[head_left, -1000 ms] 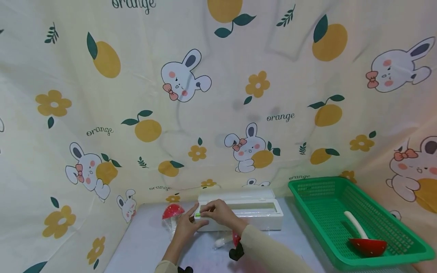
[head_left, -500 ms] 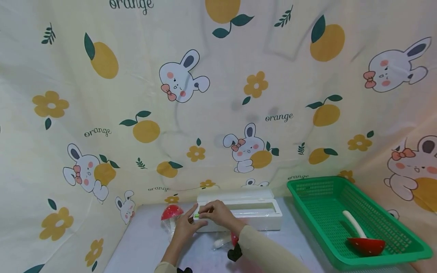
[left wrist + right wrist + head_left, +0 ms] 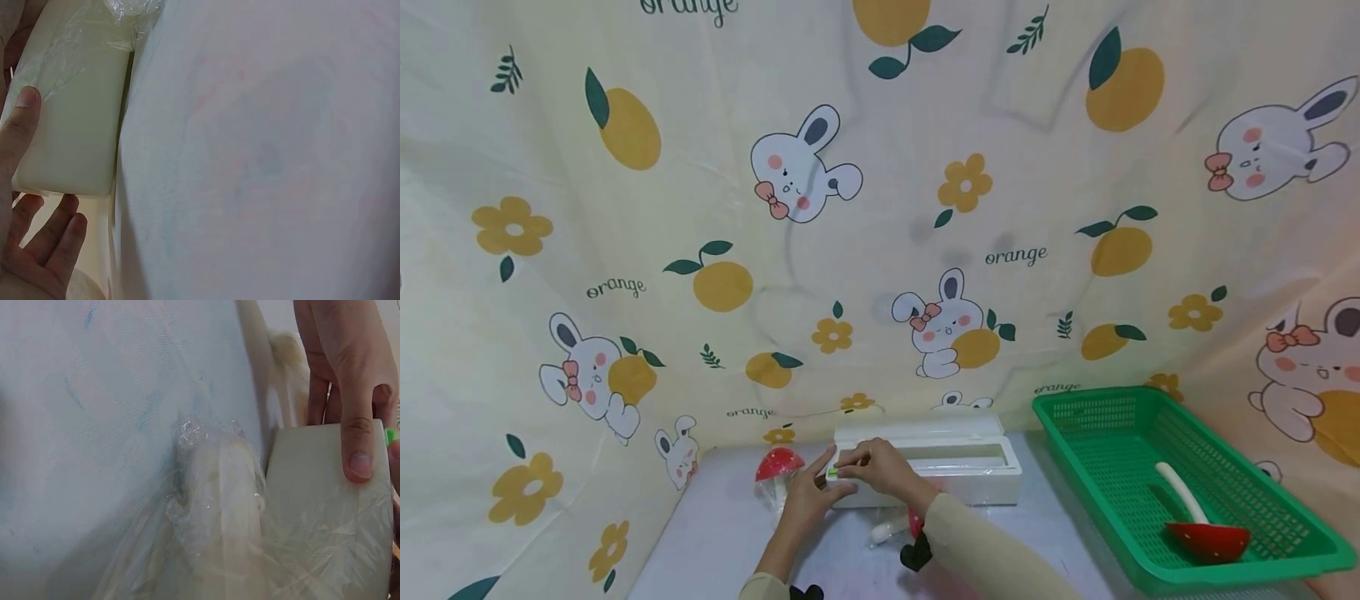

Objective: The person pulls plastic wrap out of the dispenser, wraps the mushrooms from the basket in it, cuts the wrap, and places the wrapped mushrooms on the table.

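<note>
A white cling film dispenser (image 3: 955,492) lies on the table, its lid (image 3: 917,427) raised behind it. My left hand (image 3: 808,500) grips its left end; in the left wrist view the thumb (image 3: 24,119) presses the front of the box and other fingers lie round the end. My right hand (image 3: 887,471) pinches the small green slide cutter (image 3: 832,472) at the top left corner. Clear film (image 3: 331,544) drapes over the front. A film-wrapped red ladle (image 3: 779,467) stands left of my left hand. Another wrapped ladle (image 3: 889,532) lies in front, partly hidden by my right sleeve.
A green basket (image 3: 1086,492) stands on the right, holding a red spotted ladle (image 3: 1210,542) with a white handle. Patterned cloth (image 3: 880,233) hangs close behind the table and along its sides.
</note>
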`<action>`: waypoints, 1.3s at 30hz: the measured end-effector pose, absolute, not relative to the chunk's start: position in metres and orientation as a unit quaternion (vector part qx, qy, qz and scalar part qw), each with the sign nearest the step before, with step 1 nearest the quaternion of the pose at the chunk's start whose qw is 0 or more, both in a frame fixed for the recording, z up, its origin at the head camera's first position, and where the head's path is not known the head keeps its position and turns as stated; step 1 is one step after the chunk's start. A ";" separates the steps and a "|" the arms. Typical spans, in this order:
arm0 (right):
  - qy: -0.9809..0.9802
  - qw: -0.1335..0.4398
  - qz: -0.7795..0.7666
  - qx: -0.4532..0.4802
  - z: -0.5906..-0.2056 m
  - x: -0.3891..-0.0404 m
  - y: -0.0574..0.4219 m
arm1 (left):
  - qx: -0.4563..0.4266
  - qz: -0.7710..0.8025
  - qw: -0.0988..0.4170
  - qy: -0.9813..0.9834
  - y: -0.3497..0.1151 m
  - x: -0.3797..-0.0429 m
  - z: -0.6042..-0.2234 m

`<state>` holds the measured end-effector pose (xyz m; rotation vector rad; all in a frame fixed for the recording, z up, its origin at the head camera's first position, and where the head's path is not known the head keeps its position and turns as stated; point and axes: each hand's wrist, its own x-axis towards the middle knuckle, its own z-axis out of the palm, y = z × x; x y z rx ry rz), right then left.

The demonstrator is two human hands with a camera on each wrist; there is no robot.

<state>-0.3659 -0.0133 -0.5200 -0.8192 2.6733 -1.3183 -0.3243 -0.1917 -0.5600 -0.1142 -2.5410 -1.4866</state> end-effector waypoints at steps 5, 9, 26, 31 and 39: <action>0.857 0.017 -0.433 -0.280 -0.519 -0.366 -0.010 | -0.045 -0.497 0.102 -0.860 -0.192 -0.326 -0.562; 0.851 0.014 -0.436 -0.291 -0.517 -0.365 -0.007 | -0.044 -0.500 0.097 -0.859 -0.191 -0.326 -0.563; 0.867 -0.018 -0.357 -0.348 -0.503 -0.370 0.022 | 0.000 -0.486 0.090 -0.869 -0.190 -0.328 -0.563; 0.878 0.012 -0.358 -0.319 -0.501 -0.369 0.044 | 0.000 -0.491 0.085 -0.867 -0.186 -0.326 -0.561; 0.895 0.000 -0.320 -0.311 -0.491 -0.365 0.102 | 0.013 -0.495 0.079 -0.865 -0.185 -0.325 -0.558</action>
